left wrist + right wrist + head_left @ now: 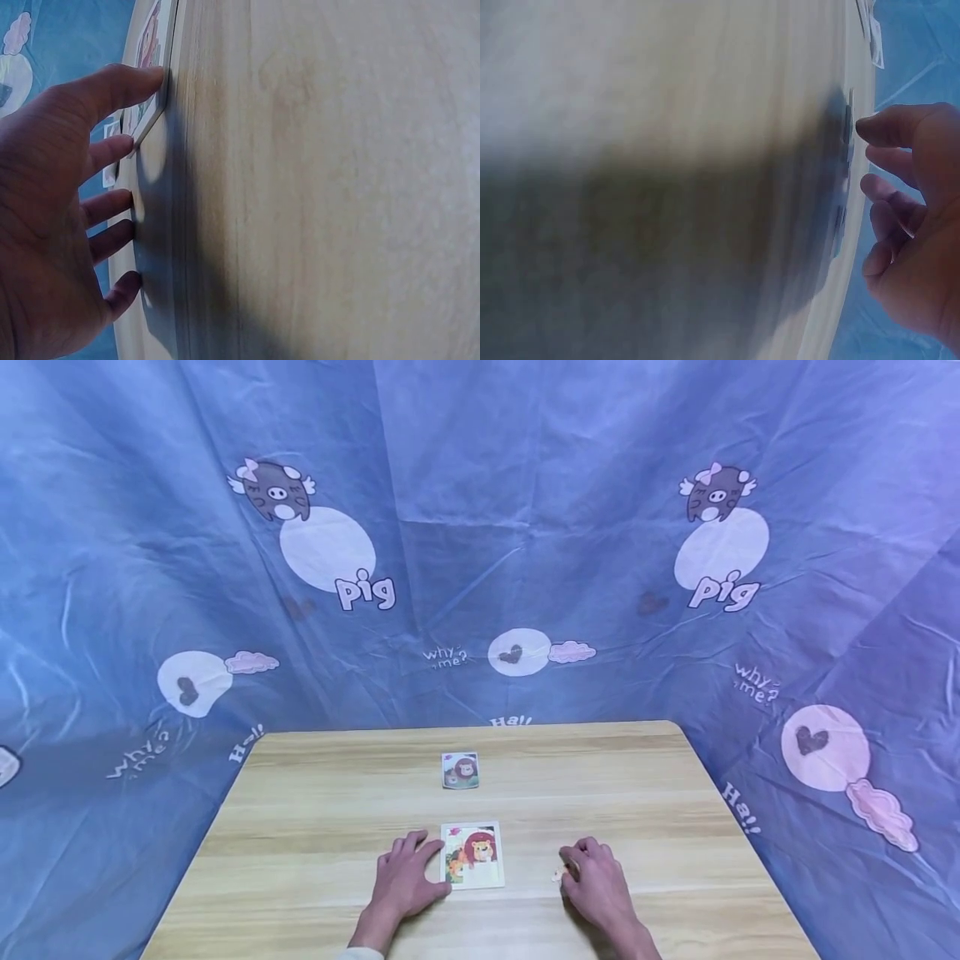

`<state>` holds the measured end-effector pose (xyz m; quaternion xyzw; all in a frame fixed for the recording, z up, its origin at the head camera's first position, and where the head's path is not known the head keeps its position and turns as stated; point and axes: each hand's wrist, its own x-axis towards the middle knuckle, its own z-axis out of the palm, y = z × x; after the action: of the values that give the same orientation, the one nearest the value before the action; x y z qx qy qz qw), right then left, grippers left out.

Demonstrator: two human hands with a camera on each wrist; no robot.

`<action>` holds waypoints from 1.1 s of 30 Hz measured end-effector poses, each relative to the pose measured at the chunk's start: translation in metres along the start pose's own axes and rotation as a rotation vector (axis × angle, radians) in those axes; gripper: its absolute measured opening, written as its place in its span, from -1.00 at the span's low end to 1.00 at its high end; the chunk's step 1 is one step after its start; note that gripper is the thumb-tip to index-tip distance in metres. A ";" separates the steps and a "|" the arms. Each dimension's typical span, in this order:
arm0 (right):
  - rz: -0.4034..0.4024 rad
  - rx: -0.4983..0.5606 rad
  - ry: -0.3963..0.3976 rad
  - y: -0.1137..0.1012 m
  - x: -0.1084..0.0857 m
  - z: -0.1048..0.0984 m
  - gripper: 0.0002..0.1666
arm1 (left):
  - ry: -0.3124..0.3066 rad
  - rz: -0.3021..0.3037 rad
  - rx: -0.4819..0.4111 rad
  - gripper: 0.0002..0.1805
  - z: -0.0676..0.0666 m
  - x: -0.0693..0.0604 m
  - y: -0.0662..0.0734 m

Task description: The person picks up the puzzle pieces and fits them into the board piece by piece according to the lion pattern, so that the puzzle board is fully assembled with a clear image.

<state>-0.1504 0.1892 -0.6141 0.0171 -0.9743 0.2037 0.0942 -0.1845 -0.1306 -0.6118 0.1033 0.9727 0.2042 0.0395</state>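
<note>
A square picture puzzle board (481,877) lies on the table, with a lion picture across its top and left and a pale bare patch at lower right. My left hand (406,878) rests beside it, thumb and index finger touching the board's left side. The left wrist view shows these fingers spread along the board (160,34). To the right, my right hand (597,883) is over a small puzzle piece (557,875), partly covering it. Thin pieces (848,124) lie under its fingers in the right wrist view; the fingertips look slightly above them, loosely bent.
A small lion picture card (461,771) lies farther back on the wooden table (337,793). Blue printed cloth (465,543) hangs behind the table and along both sides.
</note>
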 end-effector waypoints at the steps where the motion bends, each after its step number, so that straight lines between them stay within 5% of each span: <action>1: -0.001 -0.004 -0.003 0.001 -0.001 0.000 -0.58 | 0.001 0.000 -0.001 -0.22 0.001 0.000 0.001; 25: 0.021 0.074 -0.104 0.008 -0.008 -0.001 -0.72 | 0.037 -0.012 -0.002 -0.22 0.010 -0.006 0.006; 33: 0.033 0.086 -0.177 0.004 -0.002 -0.009 -0.62 | 0.029 -0.026 -0.009 -0.21 0.006 -0.003 0.006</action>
<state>-0.1473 0.1964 -0.6083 0.0228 -0.9693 0.2447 0.0037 -0.1795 -0.1234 -0.6143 0.0876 0.9734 0.2096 0.0287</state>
